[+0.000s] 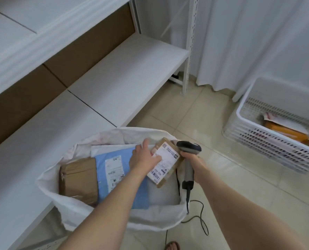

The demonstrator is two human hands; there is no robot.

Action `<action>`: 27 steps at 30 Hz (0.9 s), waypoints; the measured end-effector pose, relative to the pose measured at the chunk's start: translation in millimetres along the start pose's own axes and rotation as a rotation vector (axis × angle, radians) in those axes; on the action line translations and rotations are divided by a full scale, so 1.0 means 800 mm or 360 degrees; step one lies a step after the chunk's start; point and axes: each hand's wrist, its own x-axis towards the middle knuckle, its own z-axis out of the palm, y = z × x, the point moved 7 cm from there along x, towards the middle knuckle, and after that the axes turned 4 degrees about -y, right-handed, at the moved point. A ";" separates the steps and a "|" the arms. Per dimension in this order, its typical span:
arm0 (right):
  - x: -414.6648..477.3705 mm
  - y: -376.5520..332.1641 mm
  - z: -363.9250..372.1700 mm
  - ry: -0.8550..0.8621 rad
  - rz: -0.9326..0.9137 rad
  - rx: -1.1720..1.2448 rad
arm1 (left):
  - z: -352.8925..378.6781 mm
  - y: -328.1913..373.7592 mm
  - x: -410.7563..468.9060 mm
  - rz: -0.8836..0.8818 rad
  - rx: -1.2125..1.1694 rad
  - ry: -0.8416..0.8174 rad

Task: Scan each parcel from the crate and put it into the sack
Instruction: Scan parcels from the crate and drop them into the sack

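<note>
My left hand holds a small brown cardboard parcel with a white label, thumb across the label, over the right side of the open white sack. My right hand grips the handle of a grey barcode scanner just right of the parcel, its head beside the parcel's top corner. Inside the sack lie a brown box, a blue mailer with a label and a white mailer. The white slatted crate stands on the floor at the right with orange and brown parcels in it.
White shelving runs along the left, with cardboard backing behind it. A white curtain hangs at the back right. The scanner's cable loops on the tiled floor beside the sack. A sandalled foot shows at the bottom edge.
</note>
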 end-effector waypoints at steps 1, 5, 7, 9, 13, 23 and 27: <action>0.009 0.004 0.004 -0.0041 0.0004 0.0015 | 0.008 0.013 0.003 0.0127 0.0133 0.0045; 0.031 0.006 0.013 0.0011 -0.0024 -0.0007 | 0.038 0.021 0.017 0.0190 0.0315 -0.0034; 0.032 0.001 0.011 0.0076 -0.0053 0.0004 | 0.038 0.015 0.023 0.0108 0.0276 -0.0052; 0.025 -0.008 0.007 0.0119 -0.0047 0.0006 | 0.031 0.011 0.022 0.0031 0.0179 -0.0007; 0.004 -0.024 0.007 0.0037 -0.0052 0.0100 | 0.030 0.011 0.005 -0.0117 0.0037 0.0061; -0.034 -0.014 0.018 -0.0326 0.0088 0.0095 | 0.066 0.023 -0.010 -0.0319 -0.0196 0.0008; -0.029 -0.007 0.022 -0.0336 0.0089 0.0127 | 0.073 0.030 -0.002 -0.0293 -0.0197 0.0056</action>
